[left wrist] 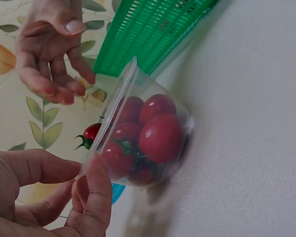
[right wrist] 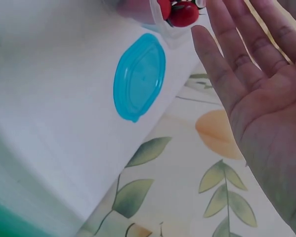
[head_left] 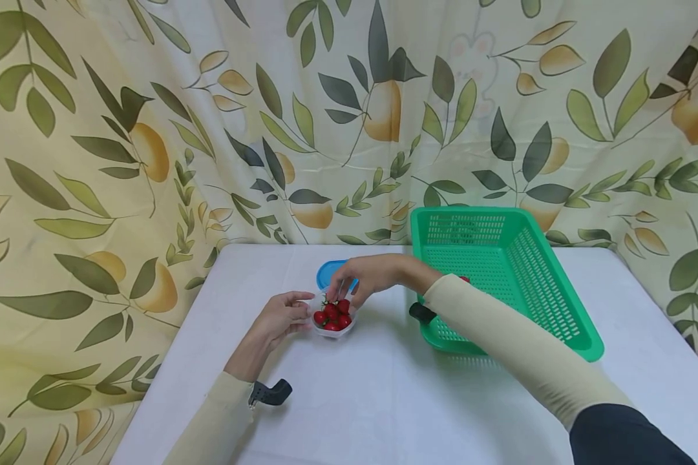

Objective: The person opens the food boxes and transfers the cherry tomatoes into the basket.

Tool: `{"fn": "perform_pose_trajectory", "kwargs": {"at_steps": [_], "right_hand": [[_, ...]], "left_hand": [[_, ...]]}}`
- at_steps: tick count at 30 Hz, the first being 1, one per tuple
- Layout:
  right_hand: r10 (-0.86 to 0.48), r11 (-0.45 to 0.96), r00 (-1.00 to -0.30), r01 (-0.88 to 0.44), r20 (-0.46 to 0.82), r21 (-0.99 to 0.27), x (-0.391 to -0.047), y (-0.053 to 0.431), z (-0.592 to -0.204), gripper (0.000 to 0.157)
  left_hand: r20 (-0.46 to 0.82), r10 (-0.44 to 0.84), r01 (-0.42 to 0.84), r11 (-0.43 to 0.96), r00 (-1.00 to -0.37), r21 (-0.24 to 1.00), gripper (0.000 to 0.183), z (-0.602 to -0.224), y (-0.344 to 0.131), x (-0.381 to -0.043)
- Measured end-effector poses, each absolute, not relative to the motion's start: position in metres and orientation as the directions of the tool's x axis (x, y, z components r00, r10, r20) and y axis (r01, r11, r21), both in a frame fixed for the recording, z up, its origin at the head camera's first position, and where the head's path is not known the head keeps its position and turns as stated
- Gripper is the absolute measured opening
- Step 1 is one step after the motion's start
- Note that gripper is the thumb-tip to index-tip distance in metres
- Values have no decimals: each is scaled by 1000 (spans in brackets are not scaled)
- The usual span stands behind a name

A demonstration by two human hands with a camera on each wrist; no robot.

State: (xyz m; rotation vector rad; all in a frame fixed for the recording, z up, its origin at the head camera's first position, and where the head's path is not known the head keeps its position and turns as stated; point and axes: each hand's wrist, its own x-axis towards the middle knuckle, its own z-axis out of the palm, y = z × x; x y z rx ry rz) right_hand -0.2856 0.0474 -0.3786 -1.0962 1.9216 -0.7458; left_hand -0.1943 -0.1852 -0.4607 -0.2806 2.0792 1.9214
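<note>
White table (head_left: pixel 384 400), near far edge: left grip (head_left: pixel 280 318) pinches clear plastic cup (left wrist: pixel 143 85); spread right grip (head_left: pixel 373 274), likely loading round red tomatoes (left wrist: pixel 161 138), should withdraw.

Behind the white worktop (head_left: pixel 384 400) hangs a cream curtain (head_left: pixel 349 187) printed with green leaves (head_left: pixel 46 303) and orange fruit (head_left: pixel 382 113). A faint pink rabbit shape (head_left: pixel 471 61) shows toward the curtain's upper right.
</note>
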Motion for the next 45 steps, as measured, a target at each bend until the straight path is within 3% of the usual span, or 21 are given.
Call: {"fn": "perform_pose_trajectory", "kwargs": {"at_steps": [18, 32, 45], "right_hand": [[-853, 515, -353, -450, -385, -729, -285, 34, -387, 46], [-829, 558, -359, -465, -429, -687, -284, 25, -394, 39], [-810, 582, -373, -611, -453, -536, -283, 16, -401, 40]], "left_hand": [[-332, 64, -325, 92, -941, 941, 41, -460, -185, -193], [-329, 73, -323, 79, -942, 943, 41, -460, -185, -195], [-342, 61, -337, 86, -938, 938, 39, -458, -185, -194]]}}
